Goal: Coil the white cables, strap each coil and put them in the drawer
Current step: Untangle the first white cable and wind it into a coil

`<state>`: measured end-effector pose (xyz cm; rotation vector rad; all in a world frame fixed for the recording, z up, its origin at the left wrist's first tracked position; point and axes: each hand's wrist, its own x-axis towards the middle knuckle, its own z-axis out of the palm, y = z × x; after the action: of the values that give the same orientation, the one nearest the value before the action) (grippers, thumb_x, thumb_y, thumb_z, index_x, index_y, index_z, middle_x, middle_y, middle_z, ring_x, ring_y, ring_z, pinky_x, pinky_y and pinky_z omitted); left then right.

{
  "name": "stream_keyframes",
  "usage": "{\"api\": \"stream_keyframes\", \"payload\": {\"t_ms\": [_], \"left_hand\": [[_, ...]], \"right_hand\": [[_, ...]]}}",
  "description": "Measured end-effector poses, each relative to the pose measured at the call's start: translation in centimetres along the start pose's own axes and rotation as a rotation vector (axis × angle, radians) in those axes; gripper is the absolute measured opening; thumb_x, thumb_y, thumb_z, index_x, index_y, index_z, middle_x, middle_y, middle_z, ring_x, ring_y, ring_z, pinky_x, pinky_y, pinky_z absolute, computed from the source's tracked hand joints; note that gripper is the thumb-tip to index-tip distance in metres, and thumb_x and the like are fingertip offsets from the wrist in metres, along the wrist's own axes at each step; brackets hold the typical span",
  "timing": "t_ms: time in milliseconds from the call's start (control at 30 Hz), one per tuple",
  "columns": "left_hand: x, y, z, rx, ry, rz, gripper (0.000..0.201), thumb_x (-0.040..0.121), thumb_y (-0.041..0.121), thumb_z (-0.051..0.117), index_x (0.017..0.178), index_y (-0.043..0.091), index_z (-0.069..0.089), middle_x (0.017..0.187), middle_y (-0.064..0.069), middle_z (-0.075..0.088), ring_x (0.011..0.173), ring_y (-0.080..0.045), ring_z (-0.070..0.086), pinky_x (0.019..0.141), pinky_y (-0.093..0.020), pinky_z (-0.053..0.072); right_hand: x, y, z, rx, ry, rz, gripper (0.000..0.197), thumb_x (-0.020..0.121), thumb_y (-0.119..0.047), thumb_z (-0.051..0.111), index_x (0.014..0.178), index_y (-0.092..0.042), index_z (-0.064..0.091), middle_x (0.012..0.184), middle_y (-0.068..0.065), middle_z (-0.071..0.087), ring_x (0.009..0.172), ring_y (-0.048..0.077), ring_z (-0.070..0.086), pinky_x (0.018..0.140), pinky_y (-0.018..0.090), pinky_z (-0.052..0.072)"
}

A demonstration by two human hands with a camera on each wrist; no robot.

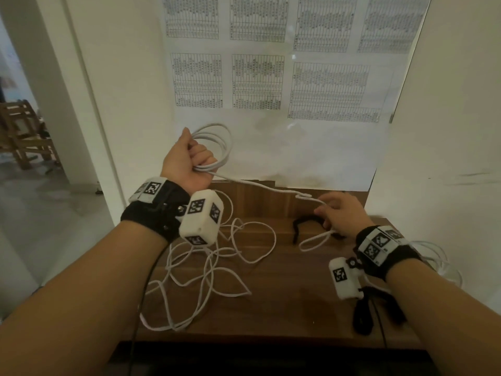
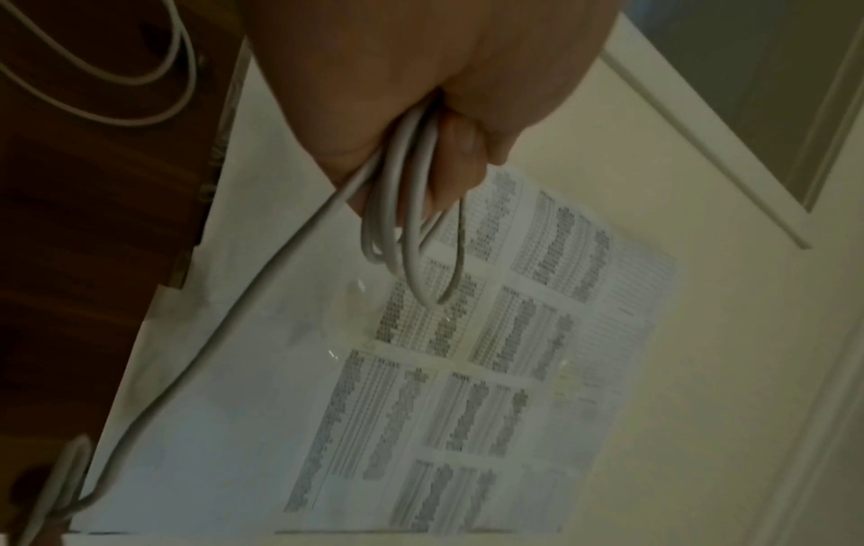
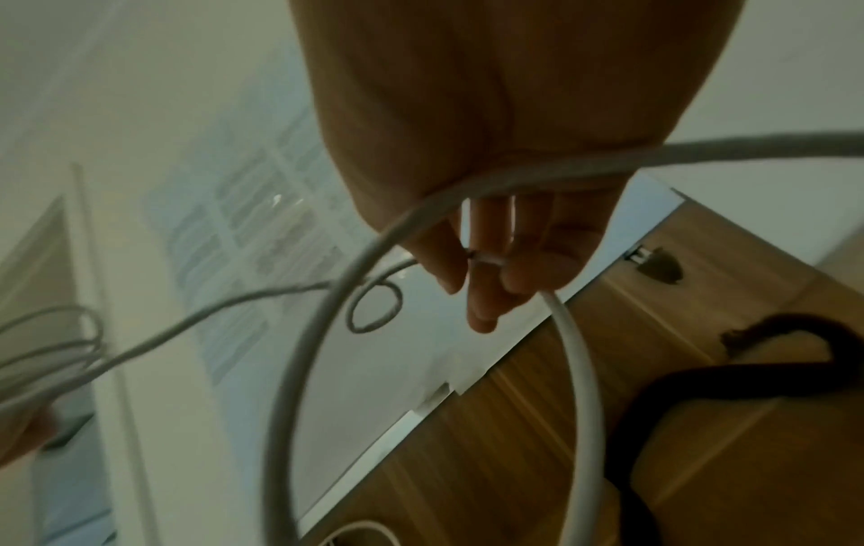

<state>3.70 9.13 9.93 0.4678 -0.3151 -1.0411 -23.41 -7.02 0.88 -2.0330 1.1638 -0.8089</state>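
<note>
**White cable half coiled, tail stretched between our hands**

White cable loops [image 1: 217, 147] sit bunched in our left hand [image 1: 189, 161], which is fisted round them and raised above the back edge of the wooden counter [image 1: 284, 294]. From that fist a single strand [image 1: 260, 185] runs across to our right hand [image 1: 341, 213], held low over the counter. The head view shows little of the right fingers; the right wrist view shows them [image 3: 481, 295] pinching the thin strand, with a small kink loop [image 3: 374, 308] just beyond and a wider loop [image 3: 299, 369] hanging under the palm. The left wrist view shows the fingers [image 2: 458, 155] curled round several turns [image 2: 407, 236].

Only the head view shows a second white cable [image 1: 206, 270] lying tangled on the counter below our left wrist, and a black strap [image 1: 303, 223] lying near our right hand.
</note>
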Motion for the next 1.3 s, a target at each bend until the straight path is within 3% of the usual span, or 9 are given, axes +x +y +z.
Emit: {"api": "stream_keyframes", "payload": {"t_ms": [133,267,367,500,600,900,1033,1167,1300], "left_hand": [[-0.3,0.5,-0.2,0.067,-0.017,-0.043,0.048,0.105,0.038,0.044,0.062,0.022,0.030,0.041,0.007,0.021,0.030,-0.007,0.021,0.037,-0.018,0.017],[0.0,-0.3,-0.3,0.039,0.013,-0.009,0.048,0.105,0.041,0.045,0.062,0.023,0.031,0.043,0.008,0.021,0.032,-0.006,0.021,0.037,-0.018,0.017],[0.1,-1.8,0.0,0.080,0.032,0.046,0.046,0.105,0.041,0.046,0.064,0.023,0.033,0.045,0.008,0.020,0.033,-0.007,0.019,0.035,-0.020,0.019],[0.3,-2.7,0.4,0.078,0.041,0.085,0.045,0.104,0.040,0.048,0.065,0.022,0.035,0.046,0.008,0.020,0.035,-0.007,0.018,0.036,-0.020,0.020],[0.5,-2.4,0.1,0.056,0.063,0.103,0.045,0.103,0.040,0.050,0.065,0.022,0.036,0.046,0.008,0.021,0.035,-0.007,0.019,0.036,-0.020,0.021],[-0.3,-4.0,-0.1,-0.037,0.094,-0.135,0.050,0.105,0.036,0.047,0.060,0.020,0.033,0.043,0.007,0.023,0.031,-0.008,0.023,0.036,-0.017,0.023],[-1.4,-5.9,-0.1,0.187,0.032,-0.335,0.046,0.103,0.036,0.050,0.063,0.020,0.038,0.045,0.009,0.025,0.032,-0.005,0.025,0.037,-0.015,0.022],[-2.1,-7.6,-0.6,0.436,-0.047,-0.451,0.039,0.102,0.038,0.050,0.069,0.021,0.040,0.047,0.010,0.025,0.033,-0.004,0.025,0.035,-0.018,0.024],[-2.7,-8.4,-0.7,0.673,-0.146,-0.457,0.037,0.101,0.039,0.052,0.070,0.021,0.044,0.050,0.011,0.025,0.035,-0.003,0.022,0.037,-0.017,0.020]], "right_hand": [[0.5,0.6,-0.5,0.178,0.044,0.122,0.010,0.091,-0.009,0.069,0.101,-0.013,0.070,0.083,0.007,0.077,0.070,0.022,0.076,0.061,0.031,0.059],[0.2,0.0,-0.2,0.055,-0.040,-0.022,0.002,0.090,-0.014,0.072,0.090,-0.016,0.073,0.076,-0.001,0.074,0.069,0.011,0.071,0.062,0.024,0.053],[-0.6,-1.4,0.4,0.114,-0.242,-0.089,0.014,0.096,-0.020,0.063,0.094,-0.013,0.075,0.061,-0.015,0.060,0.058,0.003,0.052,0.060,0.018,0.039],[-1.4,-2.7,0.8,0.501,-0.402,-0.004,0.037,0.102,-0.013,0.046,0.083,-0.007,0.077,0.075,0.012,0.042,0.060,0.015,0.038,0.063,0.028,0.037],[-1.6,-2.7,0.6,0.657,-0.409,0.057,0.036,0.103,-0.012,0.041,0.092,0.001,0.073,0.072,0.008,0.040,0.061,0.017,0.041,0.070,0.033,0.046],[-1.3,-2.2,0.4,0.573,-0.303,-0.001,0.020,0.099,-0.015,0.058,0.101,-0.005,0.075,0.086,0.007,0.073,0.085,0.018,0.068,0.080,0.031,0.058],[-1.2,-2.1,0.3,0.631,-0.287,0.034,0.013,0.096,-0.011,0.062,0.097,-0.008,0.075,0.087,0.015,0.075,0.090,0.028,0.072,0.077,0.040,0.061],[-1.1,-2.7,0.2,0.500,-0.074,0.002,0.010,0.093,-0.012,0.068,0.097,-0.007,0.077,0.083,0.015,0.074,0.079,0.024,0.072,0.062,0.028,0.058],[-0.3,-2.5,0.1,0.392,0.074,-0.020,0.008,0.091,-0.017,0.071,0.092,-0.014,0.078,0.082,0.015,0.075,0.074,0.020,0.067,0.070,0.033,0.059]]}}
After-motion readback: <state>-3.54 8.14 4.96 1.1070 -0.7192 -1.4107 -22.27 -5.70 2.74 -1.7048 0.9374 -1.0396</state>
